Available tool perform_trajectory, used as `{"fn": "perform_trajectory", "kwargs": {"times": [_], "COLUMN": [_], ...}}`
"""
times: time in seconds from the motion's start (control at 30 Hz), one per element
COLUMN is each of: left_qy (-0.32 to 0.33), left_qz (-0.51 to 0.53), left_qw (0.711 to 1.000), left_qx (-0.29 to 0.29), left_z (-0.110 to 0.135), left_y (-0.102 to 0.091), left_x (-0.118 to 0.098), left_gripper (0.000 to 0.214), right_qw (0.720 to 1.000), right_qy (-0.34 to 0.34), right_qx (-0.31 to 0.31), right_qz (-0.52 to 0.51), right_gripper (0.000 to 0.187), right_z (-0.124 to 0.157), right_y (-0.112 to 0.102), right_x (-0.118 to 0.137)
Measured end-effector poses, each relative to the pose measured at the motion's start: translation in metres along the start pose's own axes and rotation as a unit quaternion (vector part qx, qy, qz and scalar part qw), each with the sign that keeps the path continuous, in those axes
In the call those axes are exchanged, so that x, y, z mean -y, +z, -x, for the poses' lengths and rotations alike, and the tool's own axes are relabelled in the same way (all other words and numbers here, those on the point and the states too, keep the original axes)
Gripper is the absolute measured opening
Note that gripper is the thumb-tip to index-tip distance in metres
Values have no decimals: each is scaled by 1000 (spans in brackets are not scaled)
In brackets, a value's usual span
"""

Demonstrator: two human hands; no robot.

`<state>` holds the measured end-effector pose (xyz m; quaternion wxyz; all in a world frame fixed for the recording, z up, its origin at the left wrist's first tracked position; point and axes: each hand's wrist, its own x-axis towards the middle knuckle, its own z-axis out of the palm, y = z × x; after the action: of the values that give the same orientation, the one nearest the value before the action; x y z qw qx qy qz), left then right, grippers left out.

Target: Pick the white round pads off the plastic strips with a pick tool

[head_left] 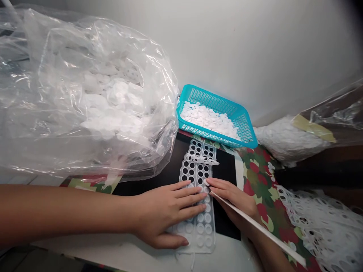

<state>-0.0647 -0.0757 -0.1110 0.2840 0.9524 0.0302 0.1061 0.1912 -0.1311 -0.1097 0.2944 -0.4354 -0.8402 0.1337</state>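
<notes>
A translucent white punched sheet (198, 166) with rows of round discs lies on a black mat (227, 170). Its far half shows empty dark holes; its near half still holds discs. My left hand (164, 211) lies flat on the sheet's near half, fingers stretched out. My right hand (232, 194) rests beside it, fingertips pressed on the sheet at the row where the holes begin. A thin white strip (255, 223) runs over my right hand and wrist. A curl of torn sheet (202, 159) sits across the holed part.
A turquoise basket (244, 124) of loose white discs stands behind the sheet by the wall. A big clear plastic bag (85, 94) fills the left. Punched-out waste sheets (326, 226) pile at the right, on a camouflage-print cloth (258, 177). Another bag (326, 121) lies far right.
</notes>
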Motion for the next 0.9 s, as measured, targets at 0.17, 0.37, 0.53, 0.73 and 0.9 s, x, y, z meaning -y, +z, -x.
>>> {"fn": "perform_trajectory", "kwargs": {"times": [0.17,0.37,0.53,0.73,0.9], "left_qy": [-1,2,3,8,22], "left_qz": [-7,-12,-15,-8,3], "left_qw": [1000,1000,1000,1000,1000], "left_qx": [19,19,19,2,12], "left_z": [-1,-1,-1,-1,0], "left_y": [-2,-2,-1,0,-1], "left_x": [-1,-2,-1,0,-1], "left_gripper": [66,66,65,65,63], "right_qw": [999,995,978,993,999], "right_qy": [-34,-26,16,-17,-50], "right_qx": [9,-68,-162,-86,21], "right_qz": [4,62,133,73,7], "right_gripper": [24,31,32,30,30], "right_z": [1,-2,-9,-2,6], "right_y": [0,9,2,-8,-4], "right_x": [-3,-2,1,7,4]}}
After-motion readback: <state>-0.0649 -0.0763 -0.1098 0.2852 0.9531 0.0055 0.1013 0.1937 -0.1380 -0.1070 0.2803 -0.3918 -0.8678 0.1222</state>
